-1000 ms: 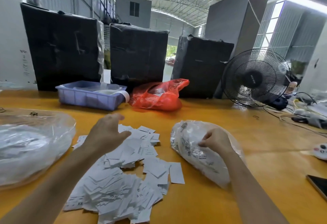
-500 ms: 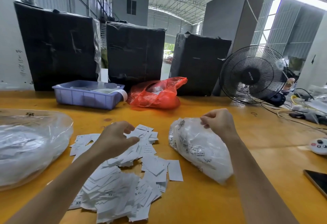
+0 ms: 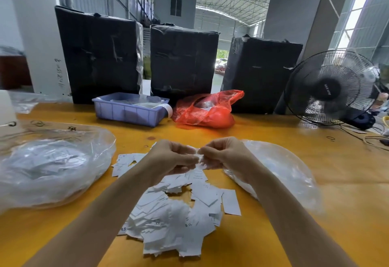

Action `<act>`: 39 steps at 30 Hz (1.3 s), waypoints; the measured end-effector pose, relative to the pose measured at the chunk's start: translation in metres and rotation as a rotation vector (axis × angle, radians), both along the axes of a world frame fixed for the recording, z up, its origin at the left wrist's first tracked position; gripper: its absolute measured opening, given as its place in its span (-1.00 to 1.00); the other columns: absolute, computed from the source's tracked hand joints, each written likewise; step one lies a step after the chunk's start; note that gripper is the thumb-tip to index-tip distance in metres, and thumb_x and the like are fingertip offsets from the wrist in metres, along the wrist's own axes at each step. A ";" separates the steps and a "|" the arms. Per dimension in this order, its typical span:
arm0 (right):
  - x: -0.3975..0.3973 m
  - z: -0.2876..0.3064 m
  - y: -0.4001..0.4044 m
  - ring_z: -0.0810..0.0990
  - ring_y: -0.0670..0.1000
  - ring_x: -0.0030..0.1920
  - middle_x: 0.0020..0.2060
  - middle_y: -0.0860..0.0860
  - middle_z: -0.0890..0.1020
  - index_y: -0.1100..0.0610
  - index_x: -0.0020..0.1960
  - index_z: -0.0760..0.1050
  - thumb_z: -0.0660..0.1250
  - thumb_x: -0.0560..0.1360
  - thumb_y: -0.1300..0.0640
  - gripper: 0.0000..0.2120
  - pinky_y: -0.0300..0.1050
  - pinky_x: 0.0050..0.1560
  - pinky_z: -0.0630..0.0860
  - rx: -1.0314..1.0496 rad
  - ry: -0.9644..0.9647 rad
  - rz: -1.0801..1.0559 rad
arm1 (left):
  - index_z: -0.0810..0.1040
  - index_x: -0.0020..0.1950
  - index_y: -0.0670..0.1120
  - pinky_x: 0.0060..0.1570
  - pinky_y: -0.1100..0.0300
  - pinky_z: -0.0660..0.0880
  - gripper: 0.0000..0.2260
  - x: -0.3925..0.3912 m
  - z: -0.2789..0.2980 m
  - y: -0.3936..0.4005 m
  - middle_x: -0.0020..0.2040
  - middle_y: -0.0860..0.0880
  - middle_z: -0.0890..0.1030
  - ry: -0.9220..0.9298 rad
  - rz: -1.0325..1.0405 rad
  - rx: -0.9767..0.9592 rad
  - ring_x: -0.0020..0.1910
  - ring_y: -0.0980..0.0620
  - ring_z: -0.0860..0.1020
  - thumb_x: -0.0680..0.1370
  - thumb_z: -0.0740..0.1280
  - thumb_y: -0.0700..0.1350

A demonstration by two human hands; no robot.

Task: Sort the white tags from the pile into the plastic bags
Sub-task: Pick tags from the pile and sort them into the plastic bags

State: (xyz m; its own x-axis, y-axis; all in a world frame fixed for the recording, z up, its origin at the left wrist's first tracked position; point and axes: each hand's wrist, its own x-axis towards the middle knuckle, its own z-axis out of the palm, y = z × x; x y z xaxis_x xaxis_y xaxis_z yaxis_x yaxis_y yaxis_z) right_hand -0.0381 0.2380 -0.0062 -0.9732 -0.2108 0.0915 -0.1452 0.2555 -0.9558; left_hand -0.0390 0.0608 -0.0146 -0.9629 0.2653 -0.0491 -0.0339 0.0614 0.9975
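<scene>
Sorting underway: left hand (image 3: 172, 159) and right hand (image 3: 223, 155), fingers pinching small white paper tags (image 3: 197, 158) above the loose white tag pile (image 3: 174, 214); both clear plastic bags (image 3: 52, 167) partly filled, many tags remaining.

Over a pile of white tags (image 3: 172, 216) on the yellow table (image 3: 347, 182), the left hand (image 3: 170, 158) and right hand (image 3: 224, 154) meet, fingers curled, pinching a tag (image 3: 199, 158) between them, with clear plastic bags at left (image 3: 48, 165) and right (image 3: 282, 172).
</scene>
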 end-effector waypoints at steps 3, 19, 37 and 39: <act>-0.001 -0.004 0.000 0.68 0.00 -0.23 -0.25 0.08 0.71 0.17 -0.04 0.59 0.41 0.46 0.19 -0.90 -0.20 -0.15 0.62 0.003 -0.065 0.022 | 0.60 -0.03 -0.23 -0.28 0.30 0.59 -0.81 -0.003 -0.003 -0.002 -0.19 -0.16 0.67 0.007 0.114 -0.002 -0.32 0.07 0.65 0.38 0.47 -0.34; -0.014 -0.067 -0.035 0.40 -0.05 0.32 0.26 -0.03 0.54 0.06 0.33 0.45 0.26 0.52 0.31 -0.60 -0.23 0.28 0.32 0.795 0.465 0.028 | 0.63 -0.26 -0.12 -0.34 0.34 0.51 -0.87 -0.015 0.004 -0.036 -0.40 0.03 0.66 0.073 0.305 -0.105 -0.39 0.13 0.57 0.38 0.49 -0.33; -0.028 -0.067 -0.094 0.52 0.17 0.09 -0.01 0.12 0.62 0.12 -0.04 0.43 0.21 0.55 0.02 -0.84 0.06 0.31 0.24 1.075 0.546 0.116 | 0.59 -0.13 -0.16 -0.47 0.42 0.47 -0.83 -0.020 -0.001 -0.040 -0.24 -0.14 0.69 0.158 0.401 -0.086 -0.48 0.17 0.58 0.35 0.53 -0.25; -0.029 -0.068 -0.089 0.56 0.17 -0.02 -0.10 0.12 0.65 0.15 -0.04 0.48 0.13 0.56 0.12 -0.83 0.01 0.31 0.23 1.038 0.609 0.095 | 0.60 -0.13 -0.18 -0.46 0.41 0.47 -0.84 -0.021 -0.001 -0.041 -0.28 -0.09 0.69 0.157 0.409 -0.068 -0.47 0.18 0.59 0.37 0.53 -0.22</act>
